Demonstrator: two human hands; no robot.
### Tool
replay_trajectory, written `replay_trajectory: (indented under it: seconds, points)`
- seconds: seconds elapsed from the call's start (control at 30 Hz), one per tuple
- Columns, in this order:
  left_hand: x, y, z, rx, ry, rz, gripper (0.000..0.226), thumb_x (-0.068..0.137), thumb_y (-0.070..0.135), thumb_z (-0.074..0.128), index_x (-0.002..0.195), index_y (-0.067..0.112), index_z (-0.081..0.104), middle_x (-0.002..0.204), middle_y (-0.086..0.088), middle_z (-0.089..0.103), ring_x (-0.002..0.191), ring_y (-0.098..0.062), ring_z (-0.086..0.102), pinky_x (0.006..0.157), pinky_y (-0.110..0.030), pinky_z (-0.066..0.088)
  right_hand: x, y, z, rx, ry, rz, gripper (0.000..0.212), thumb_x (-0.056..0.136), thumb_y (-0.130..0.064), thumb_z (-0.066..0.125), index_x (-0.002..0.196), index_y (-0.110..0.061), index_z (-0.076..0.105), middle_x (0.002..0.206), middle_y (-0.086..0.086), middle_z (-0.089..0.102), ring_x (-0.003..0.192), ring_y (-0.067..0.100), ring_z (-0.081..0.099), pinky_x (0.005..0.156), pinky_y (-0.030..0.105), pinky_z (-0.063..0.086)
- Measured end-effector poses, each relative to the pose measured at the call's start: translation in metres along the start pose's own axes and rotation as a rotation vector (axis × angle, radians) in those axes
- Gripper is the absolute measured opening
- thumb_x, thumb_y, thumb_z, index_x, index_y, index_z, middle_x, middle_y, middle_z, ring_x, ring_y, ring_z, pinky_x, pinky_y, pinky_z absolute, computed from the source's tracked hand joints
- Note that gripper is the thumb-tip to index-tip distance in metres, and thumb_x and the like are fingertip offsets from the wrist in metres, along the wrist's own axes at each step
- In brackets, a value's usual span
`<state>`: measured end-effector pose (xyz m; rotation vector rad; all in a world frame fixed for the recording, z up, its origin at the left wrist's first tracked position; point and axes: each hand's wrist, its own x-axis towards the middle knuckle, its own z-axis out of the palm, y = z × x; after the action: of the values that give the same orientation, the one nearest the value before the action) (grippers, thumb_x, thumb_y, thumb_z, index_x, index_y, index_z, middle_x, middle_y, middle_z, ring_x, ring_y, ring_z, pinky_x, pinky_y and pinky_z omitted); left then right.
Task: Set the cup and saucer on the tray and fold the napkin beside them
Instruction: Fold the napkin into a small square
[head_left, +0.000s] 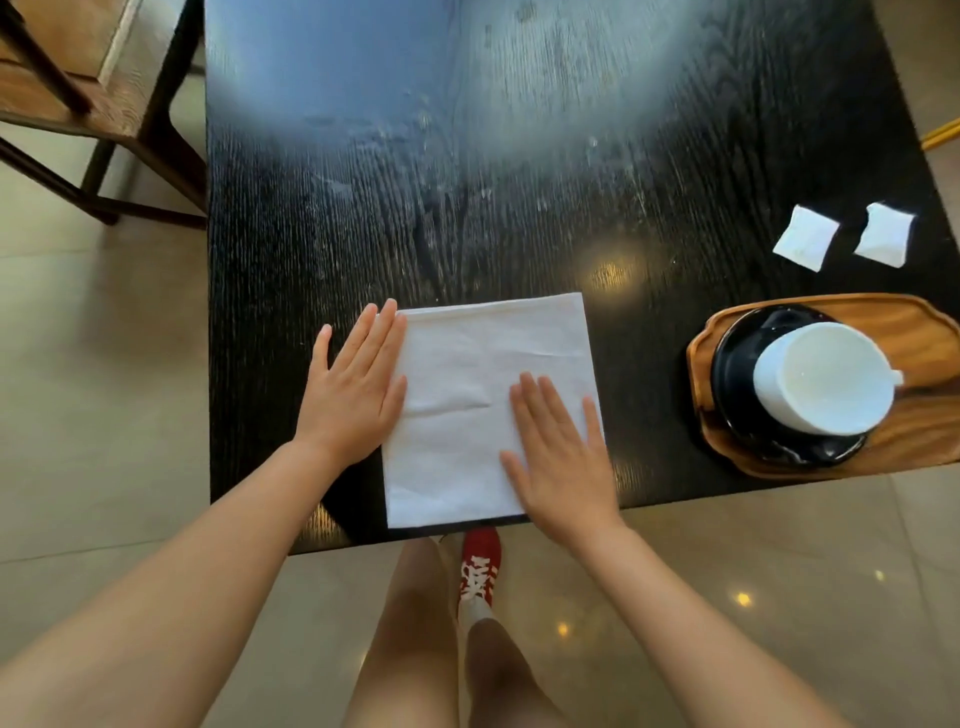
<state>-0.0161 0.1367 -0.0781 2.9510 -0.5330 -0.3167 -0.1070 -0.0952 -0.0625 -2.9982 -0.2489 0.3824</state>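
Observation:
A white napkin (467, 384) lies spread flat at the near edge of the black table (363, 208). My left hand (353, 387) rests flat, fingers apart, across the napkin's left edge. My right hand (561, 457) presses flat on its lower right part. Neither hand holds anything. At the right, a white cup (826, 376) stands on a black saucer (737, 384), which sits on a wooden tray (914, 332) partly cut off by the frame.
Two small folded white napkins (806, 237) (884, 235) lie at the table's far right. A wooden chair (93, 93) stands to the left of the table. My legs and a red shoe (480, 566) show below the table's near edge, over a tiled floor.

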Motion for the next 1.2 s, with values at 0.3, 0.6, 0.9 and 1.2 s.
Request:
replay_trajectory:
  seconds: [0.3,0.6,0.9,1.2]
  points:
    - [-0.006,0.042,-0.011,-0.057,0.151,-0.226,0.065,0.091,0.043,0.016,0.147,0.011,0.008,0.157,-0.002,0.001,0.142,-0.011,-0.006,0.107,-0.057,-0.015,-0.012,0.036,-0.005,-0.044,-0.020,0.098,0.063,0.094,-0.043,0.015,0.145,-0.015,-0.007,0.154,-0.001,-0.008,0.143,0.014,-0.009,0.114,0.045,-0.012]
    - [-0.037,0.116,0.023,-0.036,0.012,0.044,0.062,0.092,0.047,0.014,0.147,0.023,-0.002,0.156,-0.001,-0.005,0.143,-0.019,-0.008,0.113,-0.045,-0.011,-0.013,0.038,-0.001,-0.056,0.030,0.078,0.063,0.094,-0.040,0.021,0.146,-0.014,-0.004,0.154,0.001,-0.004,0.143,0.014,-0.003,0.113,0.047,-0.009]
    - [-0.072,0.060,0.019,0.047,-0.023,-0.039,0.069,0.090,0.051,0.016,0.148,0.018,-0.003,0.156,0.000,-0.005,0.144,-0.016,-0.008,0.115,-0.046,-0.010,-0.013,0.039,0.000,-0.087,0.015,0.069,0.063,0.095,-0.043,0.012,0.145,-0.013,-0.010,0.155,0.001,-0.009,0.143,0.015,-0.008,0.113,0.048,-0.013]
    - [-0.101,0.045,0.019,0.070,-0.055,0.080,0.092,0.081,0.070,0.030,0.148,0.012,0.006,0.157,-0.007,0.004,0.144,-0.018,-0.001,0.114,-0.055,-0.003,-0.035,0.052,-0.006,-0.109,-0.097,-0.176,0.083,0.085,-0.069,0.020,0.148,-0.018,-0.002,0.157,0.008,-0.004,0.145,0.021,-0.004,0.114,0.054,-0.004]
